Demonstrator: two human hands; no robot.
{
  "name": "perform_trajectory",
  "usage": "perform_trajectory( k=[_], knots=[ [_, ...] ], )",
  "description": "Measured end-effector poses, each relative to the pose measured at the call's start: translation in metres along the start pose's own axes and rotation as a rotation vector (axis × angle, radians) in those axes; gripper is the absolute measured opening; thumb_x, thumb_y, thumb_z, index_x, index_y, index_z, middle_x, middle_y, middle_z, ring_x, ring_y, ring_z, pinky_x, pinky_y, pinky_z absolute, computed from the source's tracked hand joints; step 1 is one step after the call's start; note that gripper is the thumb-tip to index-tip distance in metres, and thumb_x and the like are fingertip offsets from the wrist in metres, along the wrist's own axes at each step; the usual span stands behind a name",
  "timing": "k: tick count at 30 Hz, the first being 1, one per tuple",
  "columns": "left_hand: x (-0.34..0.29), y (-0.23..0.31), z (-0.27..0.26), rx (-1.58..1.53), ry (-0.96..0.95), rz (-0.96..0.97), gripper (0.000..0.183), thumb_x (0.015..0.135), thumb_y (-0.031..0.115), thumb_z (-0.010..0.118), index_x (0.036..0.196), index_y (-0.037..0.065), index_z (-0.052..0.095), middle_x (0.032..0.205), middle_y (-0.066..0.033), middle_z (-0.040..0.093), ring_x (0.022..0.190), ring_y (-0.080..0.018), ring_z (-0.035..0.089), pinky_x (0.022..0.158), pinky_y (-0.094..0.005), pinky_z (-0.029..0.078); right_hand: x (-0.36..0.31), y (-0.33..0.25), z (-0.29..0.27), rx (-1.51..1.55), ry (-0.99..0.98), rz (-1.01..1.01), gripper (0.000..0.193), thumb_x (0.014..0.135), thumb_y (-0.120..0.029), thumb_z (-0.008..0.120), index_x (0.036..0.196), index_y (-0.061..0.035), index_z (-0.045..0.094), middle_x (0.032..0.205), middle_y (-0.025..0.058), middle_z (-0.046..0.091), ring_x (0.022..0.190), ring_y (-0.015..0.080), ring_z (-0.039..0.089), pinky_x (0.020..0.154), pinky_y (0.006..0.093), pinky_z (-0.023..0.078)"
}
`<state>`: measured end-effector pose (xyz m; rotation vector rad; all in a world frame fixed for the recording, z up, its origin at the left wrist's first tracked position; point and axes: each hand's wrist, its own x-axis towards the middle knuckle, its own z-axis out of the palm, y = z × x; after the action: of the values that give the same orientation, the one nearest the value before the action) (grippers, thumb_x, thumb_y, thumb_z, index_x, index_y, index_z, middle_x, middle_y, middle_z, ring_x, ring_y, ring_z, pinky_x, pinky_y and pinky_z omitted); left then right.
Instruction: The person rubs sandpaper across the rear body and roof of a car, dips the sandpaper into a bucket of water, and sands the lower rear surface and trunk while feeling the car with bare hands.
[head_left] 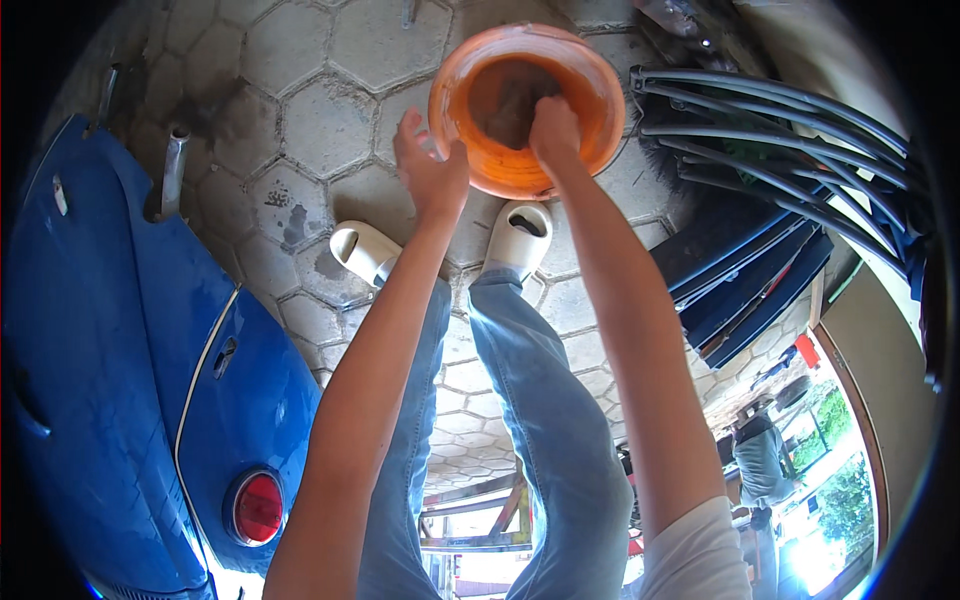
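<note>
An orange plastic bucket (597, 110) with a wide, scuffed rim stands on the paving in front of my feet. My right hand (555, 130) reaches in over its near right side, fingers curled closed. Whatever the right fingers hold, if anything, is hidden. Below that hand, the bottom of the bucket looks brown and murky, with a dark shape I cannot make out. Beside the left rim, my left hand (432, 170) is raised with its fingers apart and nothing in it.
Blue car body (90, 330) with a red tail light (257, 507) fills the left. Metal pipe (173, 170) sticks up behind it. Grey curved tubes (780, 130) and dark blue panels (740, 270) lie right. Another person (762, 465) is at the lower right.
</note>
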<state>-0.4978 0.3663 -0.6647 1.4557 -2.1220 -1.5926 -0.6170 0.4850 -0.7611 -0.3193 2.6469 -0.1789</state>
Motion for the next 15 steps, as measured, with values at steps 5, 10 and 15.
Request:
perform_trajectory(
  k=[5, 10, 15],
  knots=[
    [0.004, 0.030, 0.003, 0.009, -0.239, 0.378, 0.056, 0.084, -0.007, 0.059, 0.138, 0.007, 0.053, 0.138, -0.0131, 0.056, 0.123, -0.0301, 0.058, 0.099, -0.0402, 0.051, -0.001, 0.015, 0.006, 0.139, -0.145, 0.004, 0.011, 0.081, -0.011, 0.070, 0.088, -0.0024, 0.072, 0.092, 0.0159, 0.075, 0.088, 0.0303, 0.074, 0.079, 0.0393, 0.058],
    [0.024, 0.018, -0.001, 0.149, -0.466, 0.488, 0.056, 0.089, -0.007, 0.054, 0.143, 0.007, 0.050, 0.143, -0.0132, 0.054, 0.131, -0.0300, 0.053, 0.107, -0.0392, 0.046, -0.046, -0.029, -0.032, 0.890, -0.070, 0.374, 0.013, 0.079, -0.013, 0.072, 0.080, -0.0015, 0.065, 0.081, 0.0135, 0.072, 0.078, 0.0190, 0.071, 0.074, 0.0345, 0.056],
    [0.019, 0.049, -0.017, -0.105, -0.569, 0.095, 0.048, 0.101, 0.016, 0.059, 0.146, 0.003, 0.048, 0.145, -0.0174, 0.055, 0.130, -0.0293, 0.056, 0.110, -0.0397, 0.042, -0.109, -0.035, -0.097, 1.734, 0.016, 0.374, 0.014, 0.089, -0.009, 0.067, 0.100, -0.0060, 0.059, 0.084, 0.0031, 0.067, 0.080, 0.0108, 0.065, 0.071, 0.0288, 0.053]
  ],
)
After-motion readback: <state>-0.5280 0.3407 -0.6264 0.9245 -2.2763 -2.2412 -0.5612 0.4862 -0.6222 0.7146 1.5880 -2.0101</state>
